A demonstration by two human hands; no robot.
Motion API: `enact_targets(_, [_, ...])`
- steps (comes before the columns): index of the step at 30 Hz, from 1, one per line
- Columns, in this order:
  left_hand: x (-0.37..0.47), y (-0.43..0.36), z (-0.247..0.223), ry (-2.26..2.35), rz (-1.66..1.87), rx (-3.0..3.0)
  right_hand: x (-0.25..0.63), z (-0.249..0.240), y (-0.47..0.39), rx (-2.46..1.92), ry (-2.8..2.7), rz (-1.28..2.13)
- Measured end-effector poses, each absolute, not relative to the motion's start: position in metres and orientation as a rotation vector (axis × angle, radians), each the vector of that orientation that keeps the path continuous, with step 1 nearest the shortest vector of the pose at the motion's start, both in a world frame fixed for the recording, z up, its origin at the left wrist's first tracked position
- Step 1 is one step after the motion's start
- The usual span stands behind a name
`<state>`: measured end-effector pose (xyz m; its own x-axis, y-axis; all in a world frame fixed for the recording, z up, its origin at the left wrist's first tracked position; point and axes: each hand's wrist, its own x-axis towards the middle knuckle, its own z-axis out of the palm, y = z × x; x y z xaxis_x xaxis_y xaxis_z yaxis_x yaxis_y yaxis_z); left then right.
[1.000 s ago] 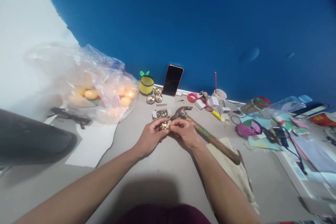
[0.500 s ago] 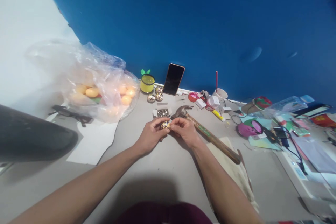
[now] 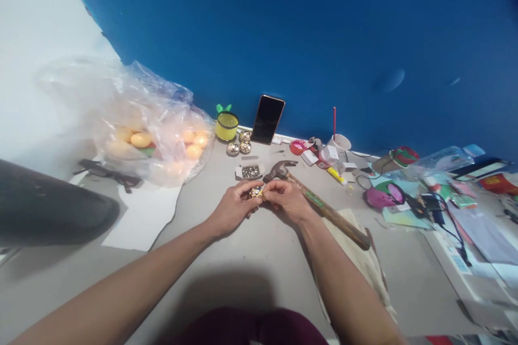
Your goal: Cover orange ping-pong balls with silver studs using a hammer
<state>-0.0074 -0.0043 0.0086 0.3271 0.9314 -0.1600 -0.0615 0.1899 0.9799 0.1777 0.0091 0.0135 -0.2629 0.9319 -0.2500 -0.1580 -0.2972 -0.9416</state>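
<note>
Between my hands, over the grey table, is a small round studded ball (image 3: 256, 192), gold and shiny. My left hand (image 3: 233, 206) grips it from the left with thumb and fingers. My right hand (image 3: 285, 199) pinches at its right side; whether a small piece is between those fingertips is hidden. Just beyond the ball lies a small open box of shiny metal pieces (image 3: 250, 172). A claw hammer (image 3: 324, 206) with a wooden handle rests behind and right of my right hand. Farther back are three similar shiny balls (image 3: 245, 147) beside a yellow-green container (image 3: 226, 126).
A phone (image 3: 268, 119) leans on the blue wall. Plastic bags with orange objects (image 3: 141, 140) and a large dark cylinder (image 3: 52, 202) are at the left. A cloth (image 3: 356, 259) lies under the hammer handle. Cup (image 3: 341, 143), cables and papers crowd the right.
The view has shifted very slightly. Both hands stay around the ball, which appears slightly turned between the fingers.
</note>
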Motion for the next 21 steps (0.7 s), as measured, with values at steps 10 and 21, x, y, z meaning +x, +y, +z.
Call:
enact_targets(10, [-0.0081, -0.0031, 0.0135, 0.953, 0.815, 1.204, 0.1871, 0.0114, 0.0114, -1.143, -1.189, 1.736])
enact_targets(21, [-0.0111, -0.0021, 0.0119, 0.920, 0.784, 1.276, 0.1841, 0.0173, 0.0089, -1.101, -1.235, 1.749])
